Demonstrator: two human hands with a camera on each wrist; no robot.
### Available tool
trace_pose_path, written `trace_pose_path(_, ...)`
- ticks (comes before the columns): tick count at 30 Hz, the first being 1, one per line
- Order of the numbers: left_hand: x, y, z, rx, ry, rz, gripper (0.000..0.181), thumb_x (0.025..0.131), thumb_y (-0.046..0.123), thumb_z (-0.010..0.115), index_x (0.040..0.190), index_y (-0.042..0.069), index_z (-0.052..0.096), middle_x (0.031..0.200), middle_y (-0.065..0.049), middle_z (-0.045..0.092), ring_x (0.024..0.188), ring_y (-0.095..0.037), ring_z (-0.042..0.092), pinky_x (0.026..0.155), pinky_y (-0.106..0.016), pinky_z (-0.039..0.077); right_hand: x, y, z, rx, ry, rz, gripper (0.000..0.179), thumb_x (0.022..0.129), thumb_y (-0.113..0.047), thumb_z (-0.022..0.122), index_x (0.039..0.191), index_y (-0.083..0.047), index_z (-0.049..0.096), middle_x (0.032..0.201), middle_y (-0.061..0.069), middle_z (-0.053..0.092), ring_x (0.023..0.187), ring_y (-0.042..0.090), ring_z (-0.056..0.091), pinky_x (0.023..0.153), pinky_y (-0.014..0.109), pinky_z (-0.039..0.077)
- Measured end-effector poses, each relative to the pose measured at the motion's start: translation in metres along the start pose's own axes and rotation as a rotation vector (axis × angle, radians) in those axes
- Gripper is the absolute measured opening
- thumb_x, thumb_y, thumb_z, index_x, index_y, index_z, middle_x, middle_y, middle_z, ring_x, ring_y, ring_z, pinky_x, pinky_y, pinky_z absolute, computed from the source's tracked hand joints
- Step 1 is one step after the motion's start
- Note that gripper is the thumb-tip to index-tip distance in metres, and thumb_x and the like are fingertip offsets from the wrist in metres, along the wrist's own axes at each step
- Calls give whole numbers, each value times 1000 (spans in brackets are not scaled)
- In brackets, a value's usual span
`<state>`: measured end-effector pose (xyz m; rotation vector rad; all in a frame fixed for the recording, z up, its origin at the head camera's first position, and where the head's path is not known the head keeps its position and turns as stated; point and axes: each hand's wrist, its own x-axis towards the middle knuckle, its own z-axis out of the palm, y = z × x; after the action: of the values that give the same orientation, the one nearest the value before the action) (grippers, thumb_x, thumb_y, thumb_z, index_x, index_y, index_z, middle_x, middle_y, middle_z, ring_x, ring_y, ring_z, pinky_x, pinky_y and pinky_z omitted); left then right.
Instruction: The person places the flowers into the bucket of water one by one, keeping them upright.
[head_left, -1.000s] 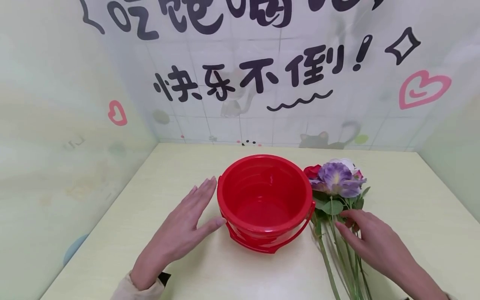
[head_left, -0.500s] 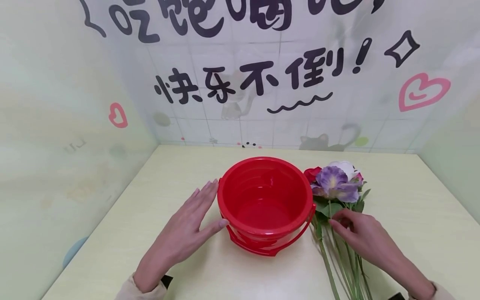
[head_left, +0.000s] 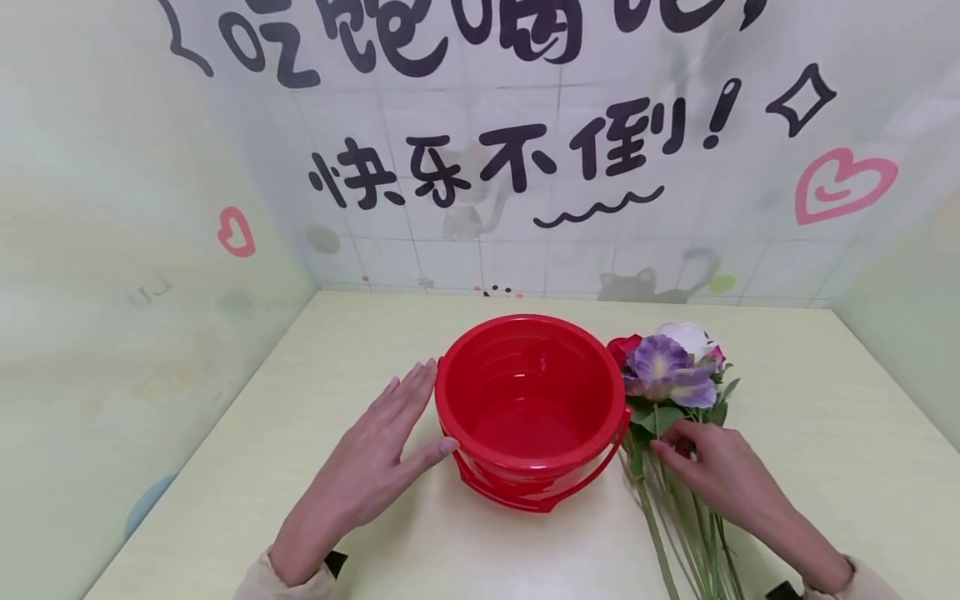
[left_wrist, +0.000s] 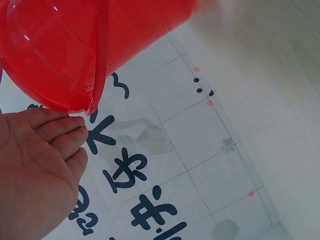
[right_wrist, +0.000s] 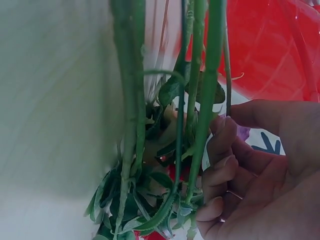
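A red bucket (head_left: 525, 358) stands upright mid-table, its mouth facing up. My left hand (head_left: 360, 475) has its fingers extended along the bucket's left side, fingertips and thumb at the rim; in the left wrist view the fingertips meet the red plastic (left_wrist: 55, 60). Right of the bucket lies a bunch of flowers with long green stems (head_left: 658, 542). My right hand (head_left: 727, 471) pinches the thin stem (right_wrist: 228, 75) of a purple flower (head_left: 671, 371) between thumb and index finger, just below the bloom. A red flower (head_left: 622, 348) and a white flower (head_left: 684, 336) lie behind it.
The bucket's red handle (head_left: 592, 475) hangs down its front right. A printed backdrop (head_left: 420, 258) with dark lettering rises behind the pale table (head_left: 360, 333), and side walls (head_left: 112, 333) flank it. Green leaves crowd under the blooms.
My right hand has moved slightly left, and the purple flower has shifted left and a little toward me with it. The left hand and bucket stay nearly still.
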<state>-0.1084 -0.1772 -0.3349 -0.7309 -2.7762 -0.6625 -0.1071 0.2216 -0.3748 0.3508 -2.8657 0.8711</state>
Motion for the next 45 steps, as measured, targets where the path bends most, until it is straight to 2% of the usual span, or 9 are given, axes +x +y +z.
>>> trace_pose_path(8, -1, 0, 1, 4, 8, -5, 84, 101, 57, 58, 166, 17, 23, 170, 0, 24, 155, -22, 23, 124, -48, 24, 0, -2, -1, 18, 11, 12, 12, 94, -10, 75, 83, -14, 72, 63, -9, 51, 53, 7, 41, 46, 24, 35)
trace_pose_path(11, -1, 1, 1, 7, 15, -2, 84, 101, 56, 59, 166, 16, 24, 170, -1, 25, 155, -23, 24, 124, -49, 25, -1, -3, -3, 55, 21, 20, 12, 95, -9, 74, 83, -14, 71, 62, -8, 49, 52, 7, 41, 46, 24, 35)
trace_pose_path(18, 1, 2, 2, -3, 18, -15, 84, 100, 56, 61, 165, 14, 26, 169, -3, 27, 154, -27, 26, 122, -52, 27, -1, -6, -10, 157, 57, 29, 10, 96, -9, 72, 87, -8, 71, 66, -5, 55, 55, 8, 45, 48, 25, 40)
trace_pose_path(31, 1, 2, 2, -12, 25, -20, 84, 100, 55, 61, 165, 14, 28, 169, -4, 29, 154, -28, 27, 121, -52, 29, 5, -10, -32, 228, 210, -95, 4, 97, -3, 71, 97, -6, 73, 78, -4, 63, 66, 10, 53, 52, 26, 42)
trace_pose_path(40, 0, 2, 2, -13, 28, -20, 84, 99, 55, 62, 165, 15, 27, 169, -4, 28, 154, -27, 27, 121, -52, 29, 9, -23, -39, 349, 278, -152, 5, 100, -3, 68, 98, -1, 72, 79, 10, 65, 73, 13, 54, 58, 25, 43)
trace_pose_path(45, 0, 2, 1, -14, 27, -15, 84, 100, 55, 61, 165, 15, 27, 169, -3, 28, 154, -28, 27, 122, -52, 28, 14, -33, -47, 394, 319, -172, 5, 99, -2, 68, 97, -2, 73, 79, 4, 64, 72, 13, 54, 56, 24, 44)
